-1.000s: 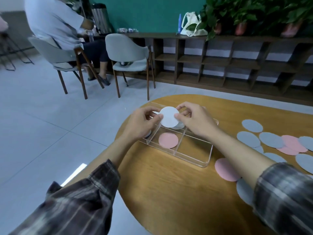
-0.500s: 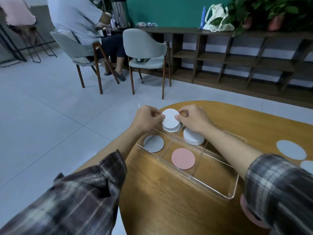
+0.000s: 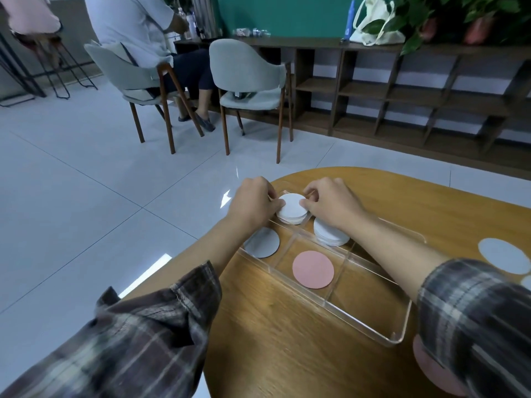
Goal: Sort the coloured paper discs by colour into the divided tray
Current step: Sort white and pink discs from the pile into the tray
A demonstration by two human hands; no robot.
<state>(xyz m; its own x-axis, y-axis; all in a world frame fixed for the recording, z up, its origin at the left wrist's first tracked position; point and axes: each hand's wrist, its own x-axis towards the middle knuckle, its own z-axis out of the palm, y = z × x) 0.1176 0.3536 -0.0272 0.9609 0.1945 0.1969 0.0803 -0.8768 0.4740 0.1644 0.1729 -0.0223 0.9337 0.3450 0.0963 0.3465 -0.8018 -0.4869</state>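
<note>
A clear divided tray (image 3: 399, 337) lies on the round wooden table (image 3: 287, 354). In its far left compartment sits a stack of white discs (image 3: 291, 209). My left hand (image 3: 253, 203) and my right hand (image 3: 330, 203) pinch that stack from either side. A second white stack (image 3: 330, 234) fills the compartment beside it, partly under my right wrist. The near row holds a grey disc (image 3: 263, 242) on the left and a pink disc (image 3: 313, 270) in the middle.
Loose grey discs (image 3: 502, 255) lie on the table at the right and a pink disc (image 3: 431, 369) peeks out under my right sleeve. Two chairs (image 3: 250, 81), a seated person (image 3: 149, 38) and a low shelf (image 3: 402, 90) stand beyond the table.
Both hands have lowered the white disc from above the tray onto the stack in the far left compartment. The camera has swung left, so most loose discs have left the view.
</note>
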